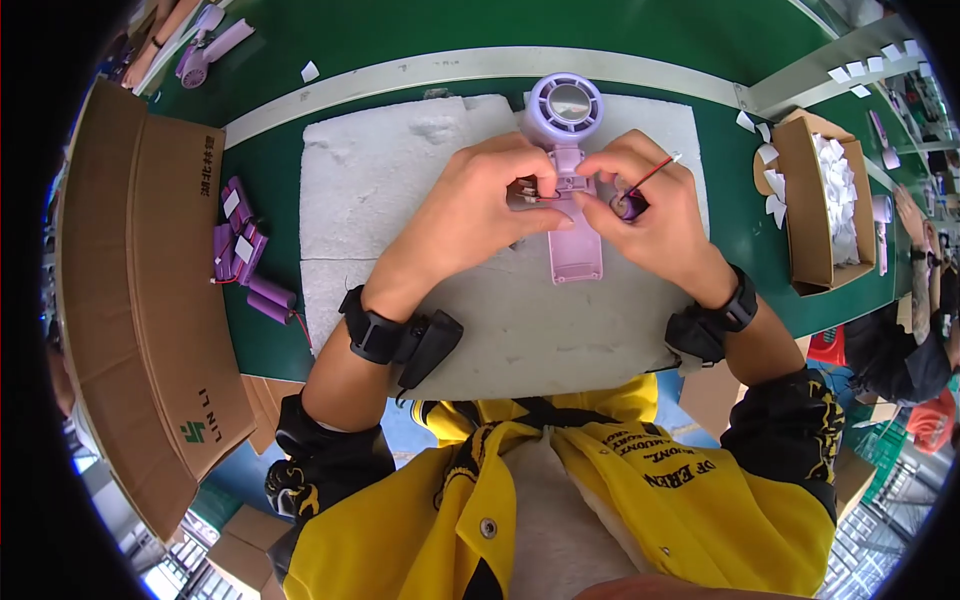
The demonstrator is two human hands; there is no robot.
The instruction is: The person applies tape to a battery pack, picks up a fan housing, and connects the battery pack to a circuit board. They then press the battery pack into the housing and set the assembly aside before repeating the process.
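A lilac handheld fan (563, 110) lies on the pale foam pad, round head away from me, with its open handle shell (576, 255) toward me. My left hand (490, 195) is closed at the left of the fan's neck, thumb and index finger around thin wires (527, 192) that run to the fan. In my right hand (655, 205) is a purple cylindrical battery (628, 206), partly hidden by the fingers. Its red and black lead (648, 180) sticks up to a small white plug. Fingertips of both hands meet the fan's neck from either side.
Several purple battery packs (240, 245) lie left of the foam pad (370, 190), beside a tall cardboard box (150, 300). To the right stands a carton (800, 215) of white paper pieces. A metal rail (440, 68) crosses the green table. Other people work at both sides.
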